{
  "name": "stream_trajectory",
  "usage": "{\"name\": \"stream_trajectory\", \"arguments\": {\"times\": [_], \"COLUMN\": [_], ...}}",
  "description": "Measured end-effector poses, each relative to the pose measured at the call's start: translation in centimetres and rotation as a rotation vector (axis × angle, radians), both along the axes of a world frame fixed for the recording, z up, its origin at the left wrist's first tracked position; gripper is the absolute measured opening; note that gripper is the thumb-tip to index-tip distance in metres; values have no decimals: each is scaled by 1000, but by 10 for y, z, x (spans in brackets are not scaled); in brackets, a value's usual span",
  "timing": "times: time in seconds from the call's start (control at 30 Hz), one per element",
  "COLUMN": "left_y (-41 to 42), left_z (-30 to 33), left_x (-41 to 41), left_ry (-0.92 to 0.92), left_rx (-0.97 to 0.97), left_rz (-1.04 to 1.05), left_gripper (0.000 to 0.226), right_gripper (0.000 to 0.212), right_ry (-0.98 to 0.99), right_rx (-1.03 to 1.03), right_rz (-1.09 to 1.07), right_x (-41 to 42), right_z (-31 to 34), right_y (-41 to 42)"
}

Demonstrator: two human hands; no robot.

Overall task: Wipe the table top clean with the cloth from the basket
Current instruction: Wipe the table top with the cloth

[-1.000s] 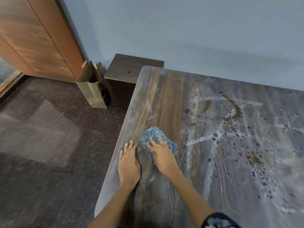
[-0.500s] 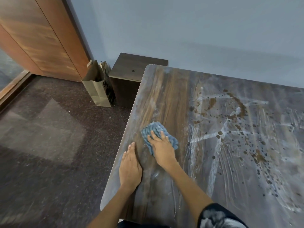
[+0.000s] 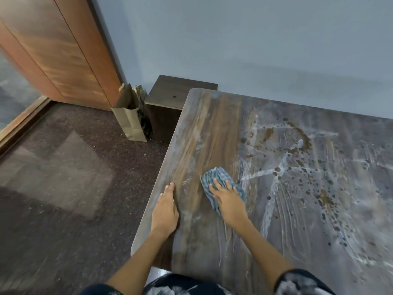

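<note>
Pressing flat, your right hand point(image 3: 228, 202) covers half the cloth point(image 3: 221, 186), fingers spread, not clamped. Your left hand point(image 3: 165, 209) lies open on the bench point(image 3: 212, 128), whose right side is cut off.

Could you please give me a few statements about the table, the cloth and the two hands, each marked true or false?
1. The right hand presses the crumpled blue cloth onto the wooden table top. True.
2. The left hand holds a second cloth. False: it lies flat and empty near the table's left edge.
3. Brown splatter stains lie right of the cloth. True.
4. The brown paper bag stands on the table. False: it stands on the floor.
</note>
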State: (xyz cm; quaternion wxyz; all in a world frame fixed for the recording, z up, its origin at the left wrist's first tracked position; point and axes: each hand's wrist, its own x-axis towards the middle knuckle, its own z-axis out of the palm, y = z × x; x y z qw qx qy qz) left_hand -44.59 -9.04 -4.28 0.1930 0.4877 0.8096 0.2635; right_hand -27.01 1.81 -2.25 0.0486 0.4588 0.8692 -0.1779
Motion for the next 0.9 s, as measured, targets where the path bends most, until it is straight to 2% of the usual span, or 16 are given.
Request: {"name": "stream_trajectory", "arguments": {"times": [0.07, 0.27, 0.37, 0.43, 0.57, 0.63, 0.77, 0.9], "left_y": [-6, -33, -48, -56, -66, -70, -82, -98], "left_z": [0, 0, 0, 1, 5, 7, 9, 6], "left_x": [4, 16, 25, 30, 32, 32, 34, 38], "left_ry": [-27, -42, -75, -97, -106, -103, -102, -111], "left_rx": [-39, -68, -83, -94, -124, -129, -93, -80], "left_rz": [17, -5, 5, -1, -36, -54, -74, -66], "left_gripper": [54, 56, 54, 54, 56, 56, 54, 52], "right_gripper": [61, 60, 66, 68, 46, 43, 43, 43], "right_ry": [41, 99, 40, 1, 50, 94, 94, 36], "right_rx": [-10, -69, 2, 49, -1, -16, -35, -53], "right_rz": [-43, 191, 209, 147, -26, 16, 246, 200], "right_x": [-24, -21, 7, 15, -8, -18, -5, 35], "right_z": [6, -14, -17, -13, 5, 5, -5, -5], "right_y": [-7, -77, -66, -44, -31, -53, -108, -103]}}
